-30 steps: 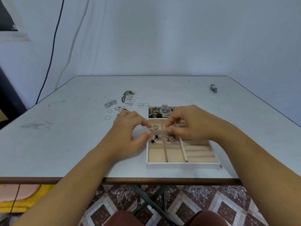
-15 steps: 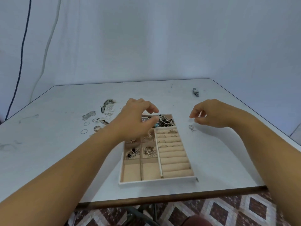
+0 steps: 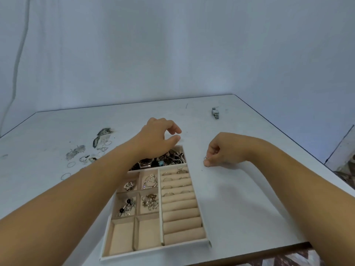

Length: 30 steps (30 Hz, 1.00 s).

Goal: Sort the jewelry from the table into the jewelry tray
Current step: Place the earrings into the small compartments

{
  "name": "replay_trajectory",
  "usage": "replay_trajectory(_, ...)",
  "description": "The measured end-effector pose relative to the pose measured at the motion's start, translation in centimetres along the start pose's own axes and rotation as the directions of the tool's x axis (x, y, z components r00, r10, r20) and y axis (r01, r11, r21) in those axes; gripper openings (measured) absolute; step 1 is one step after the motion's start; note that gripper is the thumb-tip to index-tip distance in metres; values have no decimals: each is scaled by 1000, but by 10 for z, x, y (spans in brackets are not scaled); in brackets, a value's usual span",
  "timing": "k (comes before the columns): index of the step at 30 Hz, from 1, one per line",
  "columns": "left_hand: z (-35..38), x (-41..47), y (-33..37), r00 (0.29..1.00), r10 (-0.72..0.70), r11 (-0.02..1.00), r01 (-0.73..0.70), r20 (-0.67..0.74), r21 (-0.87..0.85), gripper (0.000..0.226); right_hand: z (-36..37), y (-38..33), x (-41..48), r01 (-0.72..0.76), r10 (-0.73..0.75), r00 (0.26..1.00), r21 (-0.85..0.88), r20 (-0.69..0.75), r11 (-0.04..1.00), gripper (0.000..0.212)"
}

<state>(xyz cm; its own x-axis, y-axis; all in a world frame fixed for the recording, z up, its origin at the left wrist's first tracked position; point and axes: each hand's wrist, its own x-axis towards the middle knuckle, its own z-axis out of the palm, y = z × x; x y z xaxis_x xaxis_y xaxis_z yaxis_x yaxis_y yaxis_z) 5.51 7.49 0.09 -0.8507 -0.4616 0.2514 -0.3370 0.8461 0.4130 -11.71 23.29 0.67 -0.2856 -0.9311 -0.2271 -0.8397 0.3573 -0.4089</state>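
Head view, near to far: one jewelry tray (image 3: 155,251) is set at the near edge of the table (image 3: 249,208). Six square compartments are counted on its left, the two nearest bare and four filled. One column of ring rolls (image 3: 180,214) is set on its right, the long axes running left to right. One long compartment (image 3: 169,159) across the far end is heaped with watches and chains. One ring (image 3: 206,158) is pinched between thumb and fingers of the right hand (image 3: 223,150), just right of the tray's far corner. The roll column lies left of and slightly nearer than these fingers, so the right hand is judged the nearer one. The left hand (image 3: 157,137) is held over the long compartment, fingers loosely curled and apart, nothing seen held. Loose jewelry (image 3: 84,152) is scattered far left, too small to be counted; one watch-band piece (image 3: 215,113) is seen far right.
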Motion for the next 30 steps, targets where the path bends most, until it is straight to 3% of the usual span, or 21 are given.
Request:
replay_trajectory(4, -8, 7, -16, 998, -28, 1000, 28, -59, -6, 18, -4, -5, 10, 29, -29, 999, -10, -13, 1000, 23)
replay_trajectory(8, -25, 8, -35, 991, -60, 997, 64, -121, 35, 19, -3, -16, 30, 206, -169, 936, 91, -309, 974, 3)
replay_trajectory(11, -37, 3, -50, 985, -94, 992, 105, -141, 69, 19, -2, -30, 43, 319, -255, 873, 91, -416, 943, 4)
replay_trajectory(22, -61, -37, -100, 948, -317, 931, 305, 26, 202, 21, 21, -69, 78, 385, -325, 881, 122, -343, 915, 19)
replay_trajectory(30, -79, -69, -121, 915, -396, 894, 403, -75, 198, 24, 22, -90, 87, 402, -377, 889, 50, -258, 914, 18)
